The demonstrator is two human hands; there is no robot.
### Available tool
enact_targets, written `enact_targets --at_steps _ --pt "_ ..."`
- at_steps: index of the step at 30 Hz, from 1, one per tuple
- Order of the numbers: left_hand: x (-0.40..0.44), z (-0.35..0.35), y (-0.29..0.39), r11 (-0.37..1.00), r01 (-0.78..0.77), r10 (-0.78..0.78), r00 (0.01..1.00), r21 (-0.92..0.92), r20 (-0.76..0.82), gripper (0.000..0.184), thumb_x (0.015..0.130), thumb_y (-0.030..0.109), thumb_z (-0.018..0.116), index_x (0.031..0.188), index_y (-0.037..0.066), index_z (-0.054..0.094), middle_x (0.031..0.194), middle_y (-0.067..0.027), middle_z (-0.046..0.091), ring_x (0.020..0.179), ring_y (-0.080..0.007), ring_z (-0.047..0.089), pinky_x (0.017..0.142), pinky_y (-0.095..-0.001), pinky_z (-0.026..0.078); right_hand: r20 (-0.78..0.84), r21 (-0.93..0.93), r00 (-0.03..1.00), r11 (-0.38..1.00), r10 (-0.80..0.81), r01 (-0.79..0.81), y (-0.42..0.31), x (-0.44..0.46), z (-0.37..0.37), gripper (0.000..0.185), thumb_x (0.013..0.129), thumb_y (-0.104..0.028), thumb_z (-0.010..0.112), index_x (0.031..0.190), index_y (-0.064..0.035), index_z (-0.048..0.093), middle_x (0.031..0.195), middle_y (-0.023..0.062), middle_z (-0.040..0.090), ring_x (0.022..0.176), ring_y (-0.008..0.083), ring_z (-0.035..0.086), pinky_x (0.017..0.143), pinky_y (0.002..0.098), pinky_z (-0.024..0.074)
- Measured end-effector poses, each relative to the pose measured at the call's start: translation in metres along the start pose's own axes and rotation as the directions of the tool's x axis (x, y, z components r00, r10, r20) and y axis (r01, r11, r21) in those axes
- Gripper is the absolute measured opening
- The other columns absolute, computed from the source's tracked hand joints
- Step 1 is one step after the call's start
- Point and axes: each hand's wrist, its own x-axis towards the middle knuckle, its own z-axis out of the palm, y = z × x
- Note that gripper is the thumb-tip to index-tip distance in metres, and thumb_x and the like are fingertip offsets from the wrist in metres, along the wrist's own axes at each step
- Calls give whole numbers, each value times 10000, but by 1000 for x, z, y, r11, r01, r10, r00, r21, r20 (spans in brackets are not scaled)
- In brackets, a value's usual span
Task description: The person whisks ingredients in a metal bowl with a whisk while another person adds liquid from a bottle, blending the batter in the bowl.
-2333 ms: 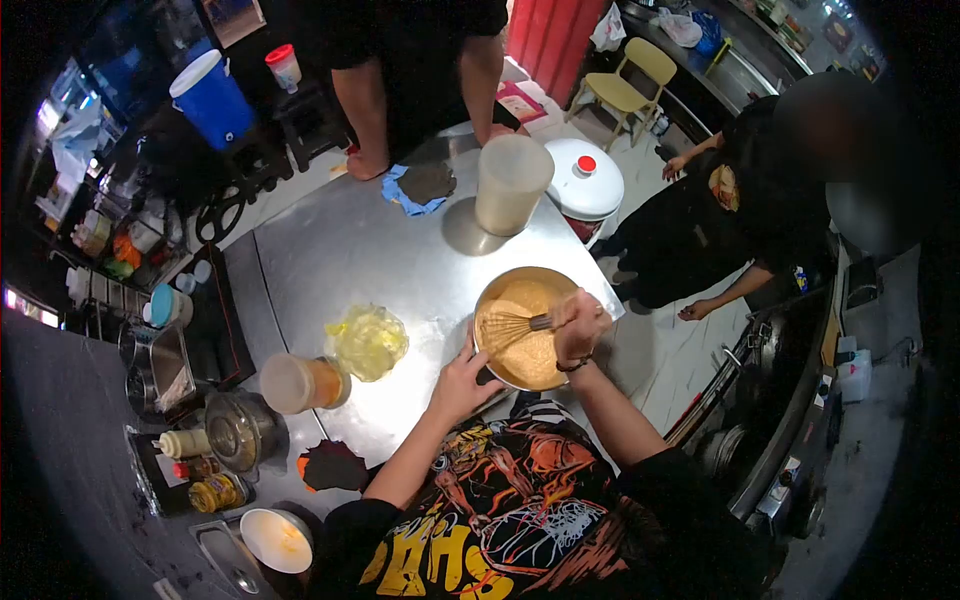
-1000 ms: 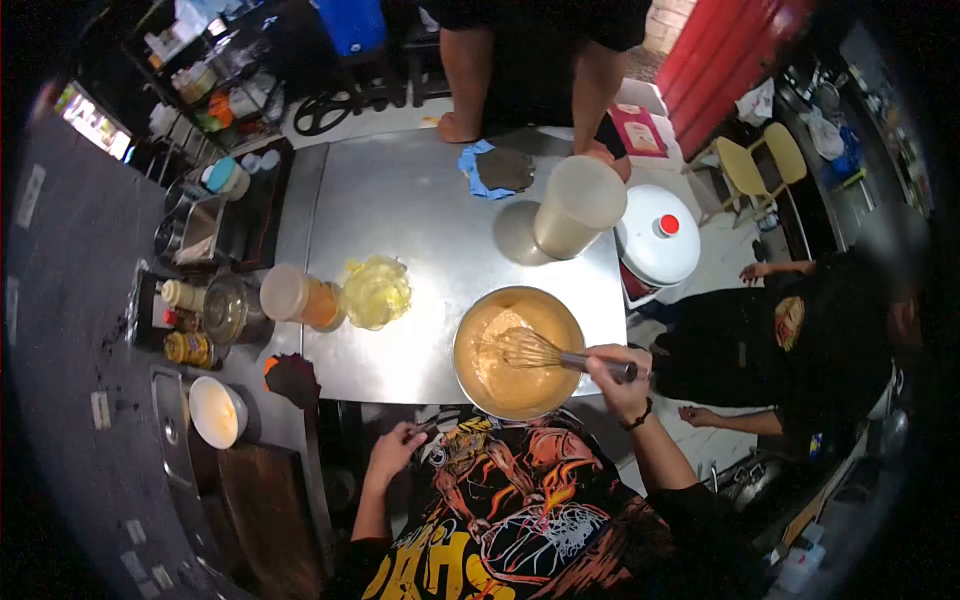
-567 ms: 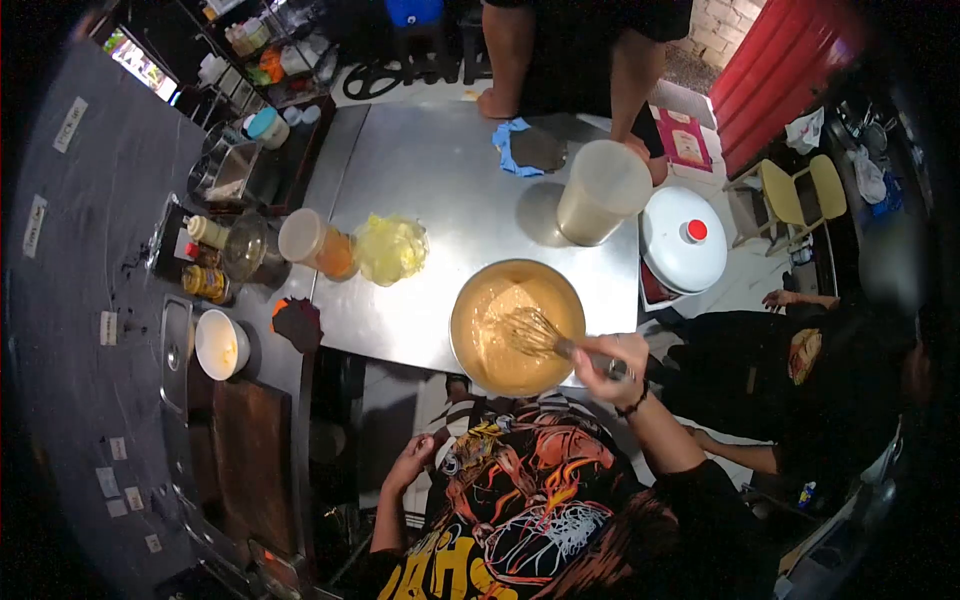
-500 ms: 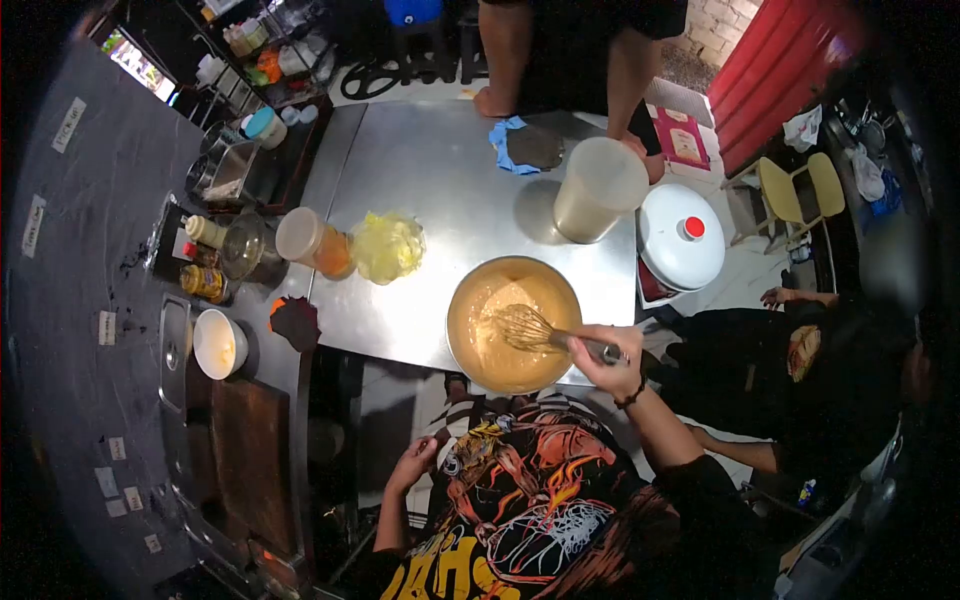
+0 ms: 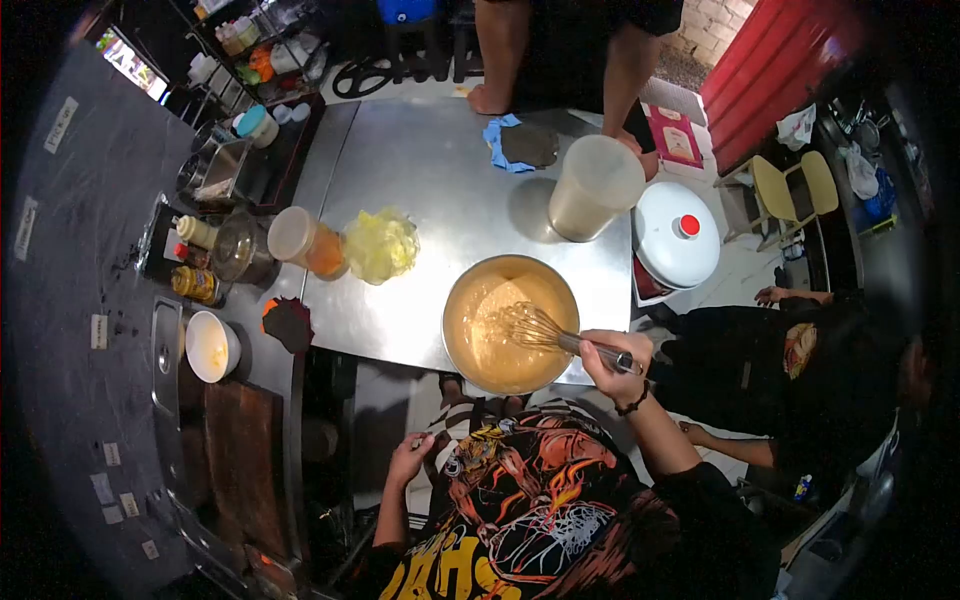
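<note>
My right hand (image 5: 617,365) is closed round the handle of a metal whisk (image 5: 540,330). The whisk's wires rest in an orange-beige batter (image 5: 500,355) inside a round metal bowl (image 5: 452,345) at the table's front edge. My left hand (image 5: 410,458) hangs off the table near my shirt, its fingers curled; whether it holds anything is too small to tell. Left of the bowl lies a clear plastic bag with pale yellow contents (image 5: 381,246), beside a lidded tub of something orange (image 5: 308,243). Behind the bowl stands a tall translucent container (image 5: 597,188).
A person's hands (image 5: 489,99) lean on the far edge of the steel table (image 5: 400,150), near a dark cloth (image 5: 528,146). A white lidded pot (image 5: 676,235) stands right of the table. Another person (image 5: 770,360) is at the right. A white bowl (image 5: 212,346) sits left.
My left hand has let go of the bowl's rim and dropped beside my body. My right hand has shifted from over the bowl to its right side, still on the whisk. The view has turned.
</note>
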Motion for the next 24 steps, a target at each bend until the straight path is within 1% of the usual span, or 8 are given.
enact_targets --at_steps 3,6,8,9,12,15,19,24 --pt "-18 -22 58 969 18 -13 1000 247 -23 591 792 503 617 1197 80 541 995 -199 646 1028 -318 598 858 -381 459 17 -56 999 998 -40 40 -2 3 8 118 718 -81 700 808 -11 669 611 105 628 506 188 619 478 255 472" --pt "-19 -18 103 928 -366 373 906 74 -198 570 777 335 692 1241 81 481 1145 -204 571 1087 -330 560 878 -388 460 153 12 974 985 167 -171 2 0 23 160 739 -81 691 872 4 665 663 107 647 516 166 597 513 241 473" --pt "-16 -19 149 758 -651 640 725 51 -255 565 742 269 738 1209 62 497 1322 -219 420 1135 -362 513 902 -403 453 304 86 907 939 293 -333 -4 2 27 157 757 -93 683 870 15 667 691 118 659 564 157 624 545 247 486" --pt "-11 -21 168 628 -774 764 594 79 -252 547 719 249 761 1171 49 527 1400 -225 326 1163 -382 483 915 -413 448 298 90 908 939 294 -333 -5 1 25 157 757 -93 683 870 15 667 691 118 659 564 157 624 545 247 486" --pt "13 -26 195 601 -798 799 602 33 12 460 683 227 786 1056 35 598 1439 -245 231 1209 -409 431 932 -429 440 483 -13 802 919 351 -394 -18 9 7 146 742 -110 698 817 13 672 727 142 670 683 185 678 611 278 516" --pt "36 -20 191 499 -865 861 501 47 90 372 651 205 802 936 33 636 1433 -265 229 1251 -410 385 945 -430 431 445 -150 800 914 402 -376 -27 17 -9 142 732 -112 703 811 3 674 721 138 666 667 205 675 623 283 518" --pt "50 -20 198 324 -944 943 327 56 53 332 642 194 808 898 36 667 1436 -263 209 1254 -390 400 937 -431 457 118 -212 947 939 300 -271 -15 18 15 157 712 -83 731 849 -17 689 741 120 671 655 173 649 617 263 501" --pt "73 -42 224 306 -952 943 306 21 129 366 617 245 819 884 61 649 1440 -293 202 1278 -399 365 975 -409 407 -27 -133 968 959 248 -249 -22 14 50 221 742 -133 742 908 -18 652 823 75 645 735 155 612 668 255 487"
